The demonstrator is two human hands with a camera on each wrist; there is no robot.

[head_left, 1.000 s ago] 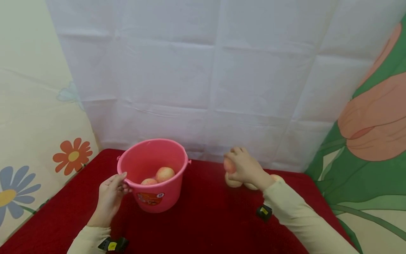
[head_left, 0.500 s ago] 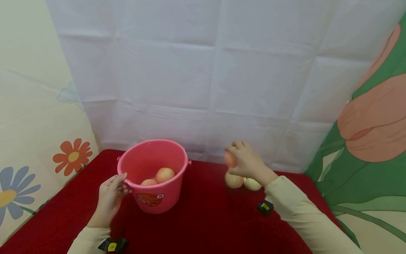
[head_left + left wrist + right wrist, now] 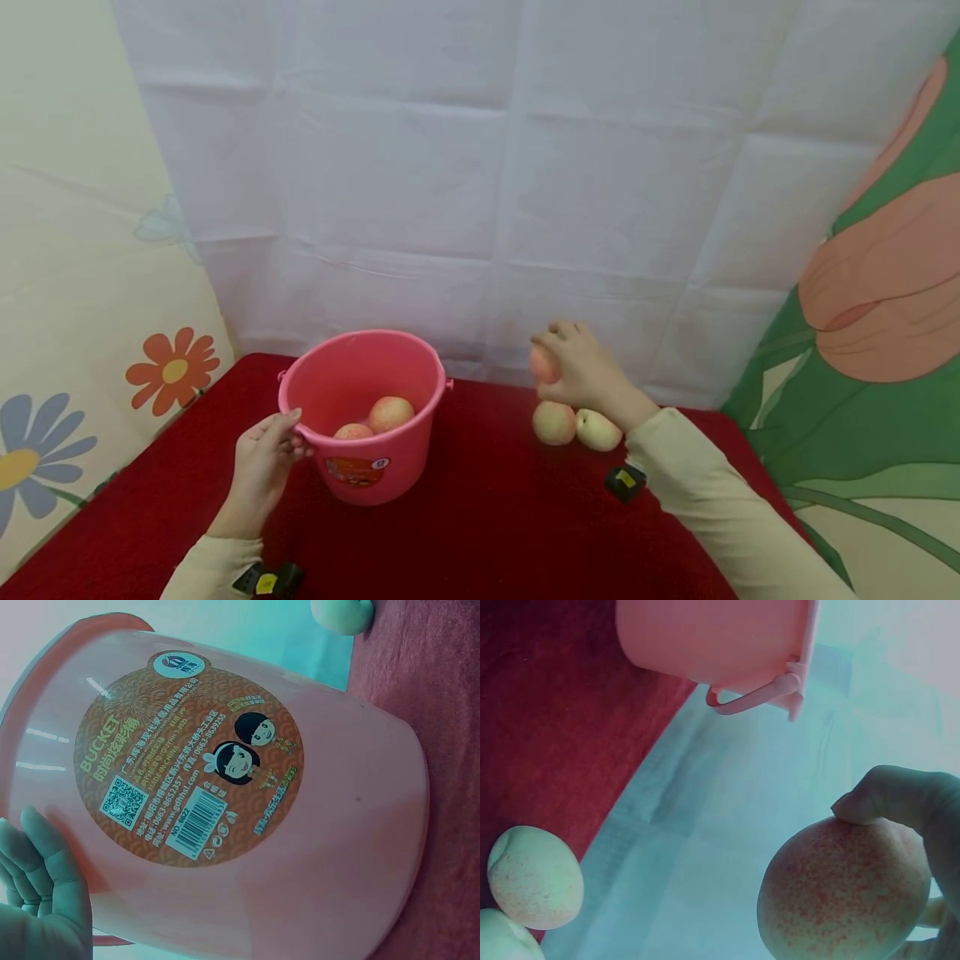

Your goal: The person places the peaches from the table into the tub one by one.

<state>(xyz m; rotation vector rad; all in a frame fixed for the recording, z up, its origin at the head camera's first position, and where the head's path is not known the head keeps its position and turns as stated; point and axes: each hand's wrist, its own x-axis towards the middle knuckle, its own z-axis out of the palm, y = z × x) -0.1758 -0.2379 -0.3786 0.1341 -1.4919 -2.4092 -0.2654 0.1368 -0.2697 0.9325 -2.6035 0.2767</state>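
Observation:
My left hand (image 3: 258,467) pinches the near left rim of a pink bucket (image 3: 382,475), thumb over the edge and fingers outside. Two peaches lie inside: one whole in view (image 3: 391,413), the other partly hidden by the rim (image 3: 352,431). In my right hand (image 3: 588,375) is a peach (image 3: 844,892), speckled red, gripped between thumb and fingers above the table. Below that hand two paler peaches sit side by side on the red cloth, a round one (image 3: 554,423) and a creased one (image 3: 598,430).
Red cloth (image 3: 487,517) covers the table. A creased white sheet (image 3: 480,208) hangs right behind it. Flower-patterned panels stand at the left (image 3: 90,317) and right (image 3: 885,333). The bucket's handle (image 3: 754,696) hangs down its side in the right wrist view.
My right hand has lifted its peach upward, away from the two peaches on the cloth, which now show more fully. The left hand and bucket have stayed in place.

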